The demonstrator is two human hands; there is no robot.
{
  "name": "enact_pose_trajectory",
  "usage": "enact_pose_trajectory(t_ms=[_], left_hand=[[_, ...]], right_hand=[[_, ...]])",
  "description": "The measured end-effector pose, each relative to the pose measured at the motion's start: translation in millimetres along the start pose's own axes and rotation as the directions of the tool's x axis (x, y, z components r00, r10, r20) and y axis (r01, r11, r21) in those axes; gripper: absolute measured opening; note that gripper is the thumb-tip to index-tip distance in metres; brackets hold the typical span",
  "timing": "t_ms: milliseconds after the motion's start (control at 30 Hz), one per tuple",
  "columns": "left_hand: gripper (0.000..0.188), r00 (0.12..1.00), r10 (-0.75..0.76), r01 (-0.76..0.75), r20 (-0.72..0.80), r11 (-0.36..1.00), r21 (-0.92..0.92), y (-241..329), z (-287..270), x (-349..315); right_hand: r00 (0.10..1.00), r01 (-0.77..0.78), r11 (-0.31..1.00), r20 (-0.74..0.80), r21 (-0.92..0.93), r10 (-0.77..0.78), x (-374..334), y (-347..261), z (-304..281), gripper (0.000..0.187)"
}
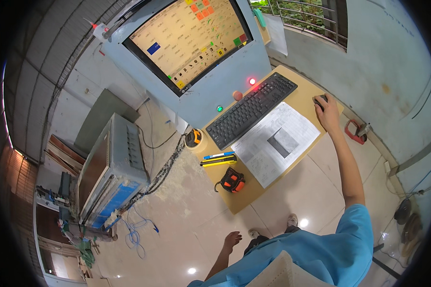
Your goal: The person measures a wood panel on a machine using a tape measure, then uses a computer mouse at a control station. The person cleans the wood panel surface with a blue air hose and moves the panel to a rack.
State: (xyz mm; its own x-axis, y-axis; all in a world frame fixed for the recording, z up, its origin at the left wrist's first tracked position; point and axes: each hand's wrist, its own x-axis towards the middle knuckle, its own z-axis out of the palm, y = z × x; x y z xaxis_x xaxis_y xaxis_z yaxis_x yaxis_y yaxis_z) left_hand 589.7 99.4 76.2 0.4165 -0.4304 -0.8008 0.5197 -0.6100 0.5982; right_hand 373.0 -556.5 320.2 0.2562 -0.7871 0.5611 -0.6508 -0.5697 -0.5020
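Observation:
My right hand (327,115) rests over a black computer mouse (317,101) at the right end of the tan desk shelf (246,201), its fingers curved around it. Down by my side hangs my left hand (232,239), holding nothing, with its fingers loosely bent and apart. A black keyboard (251,111) lies along the back of the shelf. In front of it is a printed sheet (297,122) with a dark picture on it. Above the keyboard, a lit screen (182,57) shows a yellowish page with rows of small icons.
Left on the shelf are an orange-black tape measure (232,181), a yellow cutter knife (218,161), a blue pen (219,155) and a round holder (198,145) with another tape measure. A red-handled tool (356,132) stands beyond the right edge. Machinery (122,162) and cables occupy the left.

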Motion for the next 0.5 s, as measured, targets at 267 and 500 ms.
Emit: enact_pose_trajectory(t_ms=[267, 500], left_hand=[[0.036, 0.895, -0.350, 0.344, -0.276, 0.936, -0.071, -72, -52, -21], [0.036, 0.855, -0.429, 0.407, -0.291, 0.903, -0.135, -82, -64, -13]], right_hand=[[0.999, -0.037, 0.999, -0.016, 0.012, 0.037, -2, -2, 1, 0.034], [0.999, -0.036, 0.999, 0.007, 0.034, 0.035, -2, 0, 2, 0.033]])
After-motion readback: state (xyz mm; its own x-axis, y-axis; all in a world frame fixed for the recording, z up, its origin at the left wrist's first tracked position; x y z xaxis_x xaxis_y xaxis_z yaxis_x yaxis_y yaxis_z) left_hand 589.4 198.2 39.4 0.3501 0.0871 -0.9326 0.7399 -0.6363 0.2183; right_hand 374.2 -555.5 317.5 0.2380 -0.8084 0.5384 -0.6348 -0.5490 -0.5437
